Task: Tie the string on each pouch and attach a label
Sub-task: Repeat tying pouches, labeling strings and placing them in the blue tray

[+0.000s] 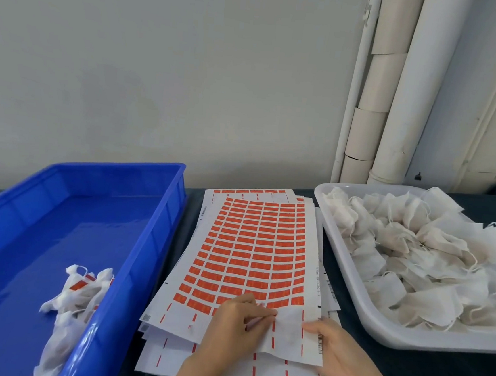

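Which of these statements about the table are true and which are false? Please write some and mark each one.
1. The blue bin stands left of the label sheets. True.
2. The blue bin is full to the top with pouches. False: only a few finished pouches lie in its near corner.
3. The white tray on the right holds many white pouches. True.
4. The labels on the sheets are green. False: they are orange-red.
5. Both hands, the left hand and the right hand, are at the near edge of the label sheets. True.
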Demonstrator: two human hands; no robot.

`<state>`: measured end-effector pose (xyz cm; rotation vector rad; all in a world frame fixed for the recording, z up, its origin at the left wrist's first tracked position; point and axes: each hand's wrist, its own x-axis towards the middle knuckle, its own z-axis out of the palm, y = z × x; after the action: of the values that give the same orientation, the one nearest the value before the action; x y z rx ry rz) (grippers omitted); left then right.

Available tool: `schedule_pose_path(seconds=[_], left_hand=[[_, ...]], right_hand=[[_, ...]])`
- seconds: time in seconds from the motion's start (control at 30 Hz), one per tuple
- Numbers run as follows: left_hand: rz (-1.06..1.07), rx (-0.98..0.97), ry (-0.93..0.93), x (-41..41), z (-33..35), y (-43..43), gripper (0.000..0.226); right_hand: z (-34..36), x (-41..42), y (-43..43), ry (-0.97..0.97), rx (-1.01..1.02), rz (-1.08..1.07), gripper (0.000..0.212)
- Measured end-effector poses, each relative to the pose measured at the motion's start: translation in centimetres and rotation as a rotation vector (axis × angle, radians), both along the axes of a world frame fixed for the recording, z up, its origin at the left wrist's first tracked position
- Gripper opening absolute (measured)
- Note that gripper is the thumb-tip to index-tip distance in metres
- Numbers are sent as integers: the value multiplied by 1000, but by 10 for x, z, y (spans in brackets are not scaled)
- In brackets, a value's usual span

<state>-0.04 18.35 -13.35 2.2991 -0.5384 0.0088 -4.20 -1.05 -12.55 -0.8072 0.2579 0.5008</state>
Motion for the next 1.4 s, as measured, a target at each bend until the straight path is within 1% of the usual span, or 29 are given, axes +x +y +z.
schedule_pose_path(seconds=[0.13,0.2,0.3,0.4,0.5,0.63,0.77,0.87,1.0,1.13,1.23,1.27,1.33,1.37,1.4], left_hand=[[31,-38,139,5,7,-2,24],[14,-32,211,7,10,-1,22],[-30,-13,279,11,15,1,19],[-16,-27,346,13,18,0,17],[-11,-40,359,13,20,0,16],[29,-105,366,10,22,1,11],[89,-117,303,8,21,2,2],[156,-118,264,8,20,2,7],[280,-223,213,9,25,9,12],[361,-337,147,9,35,20,8],[417,-410,134,9,44,30,9],[416,-427,144,8,47,33,9],[385,-448,171,6,52,37,8],[363,-442,183,3,55,39,8],[335,-427,195,1,58,39,8]], right_hand=[[1,1,-1,2,-62,6,39],[1,1,-2,0,-100,23,38],[2,2,-4,6,-185,32,38],[3,2,-4,18,-243,28,38],[4,2,-3,30,-280,17,39],[7,1,-2,22,-301,24,39],[12,-1,-1,11,-353,22,35],[16,-3,3,-14,-441,3,35],[22,-6,12,-62,-690,-80,35],[20,-8,16,-155,-917,-213,38],[19,-13,21,-242,-1136,-256,48],[18,-16,24,-267,-1241,-283,53],[18,-20,32,-382,-1509,-329,62],[21,-22,37,-480,-1571,-339,60],[27,-23,42,-561,-1556,-329,55]])
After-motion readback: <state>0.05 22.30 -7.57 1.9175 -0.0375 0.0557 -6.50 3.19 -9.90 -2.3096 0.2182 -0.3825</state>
